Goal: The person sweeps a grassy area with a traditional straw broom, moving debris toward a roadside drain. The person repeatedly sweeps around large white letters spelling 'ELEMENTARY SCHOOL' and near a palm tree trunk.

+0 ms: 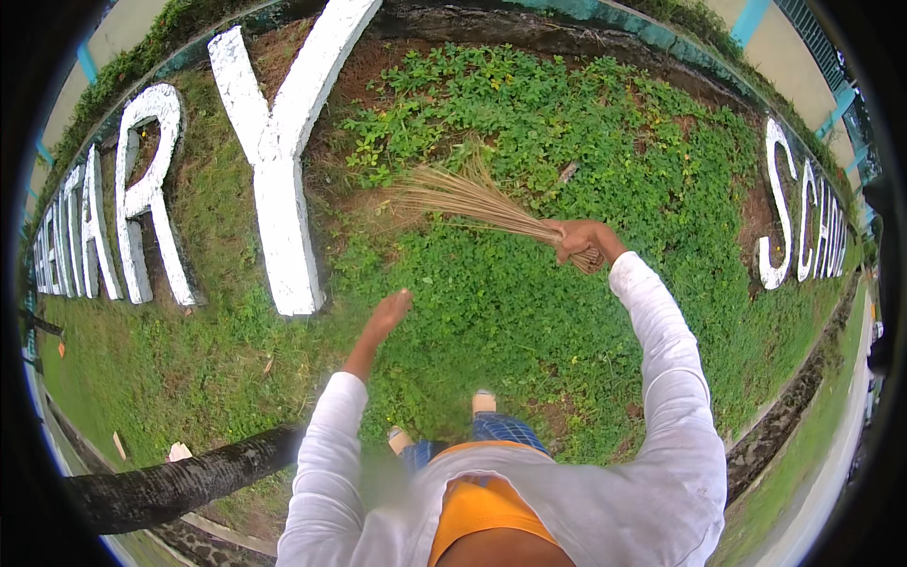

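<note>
My right hand (582, 239) grips a broom of thin bundled sticks (489, 205) near its butt end. The broom's loose tips fan out to the left, over low green plants and some dry stalks. My left hand (388, 313) hangs over the greenery, below and left of the broom, with its fingers curled and nothing visible in them. Low leafy ground cover (496, 305) spreads beneath both hands. Whether the broom tips touch the ground is hard to tell.
Large white upright letters (287, 212) stand on the grass at left, and more white letters (774, 205) stand at far right. A dark tree trunk (191, 475) crosses the lower left. Behind the planting runs a low wall (602, 18). A stone border (786, 418) edges the right side.
</note>
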Tool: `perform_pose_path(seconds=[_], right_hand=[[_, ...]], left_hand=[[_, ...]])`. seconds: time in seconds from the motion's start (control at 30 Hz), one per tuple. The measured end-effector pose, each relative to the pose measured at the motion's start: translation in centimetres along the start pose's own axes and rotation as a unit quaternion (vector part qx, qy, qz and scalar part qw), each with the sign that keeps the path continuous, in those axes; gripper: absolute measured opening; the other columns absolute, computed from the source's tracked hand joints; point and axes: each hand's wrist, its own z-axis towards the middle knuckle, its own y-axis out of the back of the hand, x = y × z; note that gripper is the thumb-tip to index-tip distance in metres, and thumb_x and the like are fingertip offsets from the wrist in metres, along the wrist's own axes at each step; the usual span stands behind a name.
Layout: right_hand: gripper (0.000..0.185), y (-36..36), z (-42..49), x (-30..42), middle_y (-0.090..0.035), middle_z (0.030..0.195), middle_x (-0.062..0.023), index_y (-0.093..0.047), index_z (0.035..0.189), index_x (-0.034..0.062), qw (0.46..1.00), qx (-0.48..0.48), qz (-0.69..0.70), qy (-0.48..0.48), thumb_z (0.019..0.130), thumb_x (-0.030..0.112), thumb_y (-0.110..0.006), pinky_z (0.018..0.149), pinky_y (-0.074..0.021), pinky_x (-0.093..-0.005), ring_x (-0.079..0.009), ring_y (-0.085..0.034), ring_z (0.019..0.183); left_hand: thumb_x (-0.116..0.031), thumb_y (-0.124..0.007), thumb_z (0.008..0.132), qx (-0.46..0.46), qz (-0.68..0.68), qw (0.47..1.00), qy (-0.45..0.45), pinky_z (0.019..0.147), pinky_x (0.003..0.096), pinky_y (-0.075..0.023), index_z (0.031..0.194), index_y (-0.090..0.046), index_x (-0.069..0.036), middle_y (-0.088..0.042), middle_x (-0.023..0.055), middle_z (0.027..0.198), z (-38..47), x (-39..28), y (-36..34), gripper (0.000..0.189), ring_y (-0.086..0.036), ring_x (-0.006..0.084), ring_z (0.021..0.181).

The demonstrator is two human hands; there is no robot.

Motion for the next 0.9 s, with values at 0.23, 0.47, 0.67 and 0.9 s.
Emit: perform_pose_path(seconds=[0.23, 0.47, 0.67, 0.9], right_hand=[[0.1, 14.0, -10.0, -5.3, -0.049, 0.133, -0.0107, -0.021, 0.146, 0.0195, 0.993, -0.052, -0.059, 0.092, 0.062, 0.018, -0.077, 0.098, -0.038, -0.0381, -0.0281, -0.049, 0.117], [0.067, 26.3, -5.8, -7.6, -0.06, 0.115, -0.0177, -0.038, 0.137, 0.0153, 0.849, -0.436, -0.245, -0.171, 0.075, 0.013, -0.065, 0.085, -0.0484, -0.0421, -0.0337, -0.059, 0.103], [0.059, 27.3, -4.7, -8.8, -0.066, 0.101, -0.0139, -0.056, 0.121, 0.0123, 0.846, -0.211, -0.431, -0.234, 0.065, 0.014, -0.075, 0.076, -0.0526, -0.0402, -0.034, -0.064, 0.092], [0.098, 30.8, -17.7, -9.8, -0.055, 0.125, -0.0128, -0.032, 0.142, 0.0259, 0.974, -0.124, -0.177, -0.073, 0.058, 0.007, -0.078, 0.09, -0.0446, -0.0405, -0.0278, -0.058, 0.104]], left_hand=[[-0.058, -0.033, 0.093, 0.046, 0.008, 0.999, -0.018, 0.096, 0.0392, -0.0402, 0.128, -0.047, 0.003, -0.055, 0.0184, 0.119, 7.3, -8.0, -6.2, 0.071, -0.052, 0.0294, 0.111], [-0.06, -0.033, 0.091, 0.052, 0.034, 0.998, -0.028, 0.096, 0.0392, -0.0407, 0.127, -0.05, -0.001, -0.057, 0.0176, 0.117, 10.3, -11.9, -9.4, 0.071, -0.053, 0.0289, 0.109], [-0.061, -0.034, 0.091, 0.054, 0.044, 0.997, 0.022, 0.097, 0.0393, -0.0398, 0.129, -0.046, 0.002, -0.055, 0.0184, 0.12, 11.3, -12.3, -10.0, 0.075, -0.053, 0.028, 0.11], [-0.061, -0.028, 0.091, 0.061, 0.044, 0.997, 0.005, 0.099, 0.0414, -0.0374, 0.129, -0.047, 0.0, -0.052, 0.0167, 0.128, 14.2, -11.5, -11.4, 0.075, -0.049, 0.031, 0.118]])
